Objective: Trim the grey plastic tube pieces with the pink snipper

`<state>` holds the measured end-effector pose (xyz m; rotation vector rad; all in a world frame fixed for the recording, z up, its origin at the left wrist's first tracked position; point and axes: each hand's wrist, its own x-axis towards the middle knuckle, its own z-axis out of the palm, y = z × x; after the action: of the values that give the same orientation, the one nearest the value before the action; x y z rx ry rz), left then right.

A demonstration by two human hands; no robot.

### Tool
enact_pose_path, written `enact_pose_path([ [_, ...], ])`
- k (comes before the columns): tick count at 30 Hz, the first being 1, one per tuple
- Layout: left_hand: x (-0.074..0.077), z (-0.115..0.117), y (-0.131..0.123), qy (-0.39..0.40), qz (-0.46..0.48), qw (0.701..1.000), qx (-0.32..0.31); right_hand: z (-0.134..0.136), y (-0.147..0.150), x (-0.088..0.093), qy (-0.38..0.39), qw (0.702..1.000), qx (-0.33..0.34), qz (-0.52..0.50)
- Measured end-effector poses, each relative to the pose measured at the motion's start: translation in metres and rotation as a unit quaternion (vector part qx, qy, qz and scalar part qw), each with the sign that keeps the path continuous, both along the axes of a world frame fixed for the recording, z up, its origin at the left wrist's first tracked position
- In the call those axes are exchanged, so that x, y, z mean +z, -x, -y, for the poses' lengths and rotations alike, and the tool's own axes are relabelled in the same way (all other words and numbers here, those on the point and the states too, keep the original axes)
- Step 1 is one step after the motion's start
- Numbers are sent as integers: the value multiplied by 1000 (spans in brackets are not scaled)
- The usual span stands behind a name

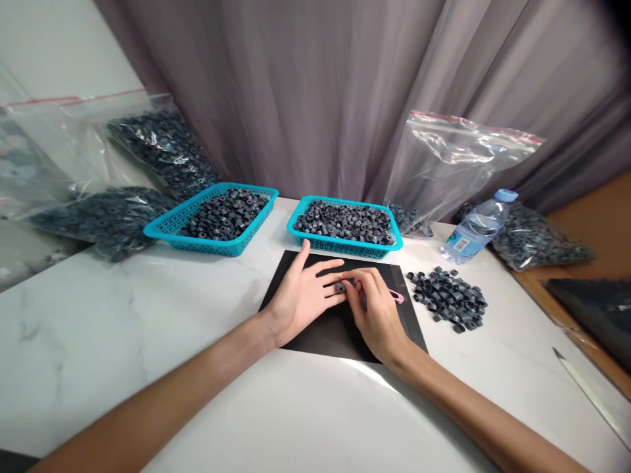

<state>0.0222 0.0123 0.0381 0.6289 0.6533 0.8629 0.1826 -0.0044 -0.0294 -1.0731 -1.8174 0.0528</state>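
Note:
My left hand [308, 295] is palm up with its fingers spread, above a black mat [315, 332]. A small dark grey plastic piece with a hole [340, 288] shows at my left fingers, pinched by the thumb and fingertips of my right hand [374, 305]. More dark grey shows under the curled right fingers, too hidden to make out. A pink-handled tool [397, 297] lies on the mat, partly behind my right hand. To the right sits a loose pile of the same grey pieces [447, 299].
Two turquoise baskets, the left one [197, 248] and the middle one [345, 248], hold many grey pieces. Clear bags of pieces [162, 148] stand at the left, others at the right. A water bottle [478, 226] and a pale pointed tool [589, 391] are on the right.

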Motion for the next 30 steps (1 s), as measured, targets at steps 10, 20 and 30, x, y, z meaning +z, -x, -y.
enact_pose_path([
  [10, 7, 1, 1, 11, -31, 999, 10, 3, 1, 8, -35, 996, 76, 41],
  [20, 12, 7, 0, 23, 8, 1000, -4, 7, 1, 4, -111, 983, 66, 132],
  [30, 11, 1, 10, -281, -205, 936, 46, -19, -8, 25, -139, 990, -27, 29],
])
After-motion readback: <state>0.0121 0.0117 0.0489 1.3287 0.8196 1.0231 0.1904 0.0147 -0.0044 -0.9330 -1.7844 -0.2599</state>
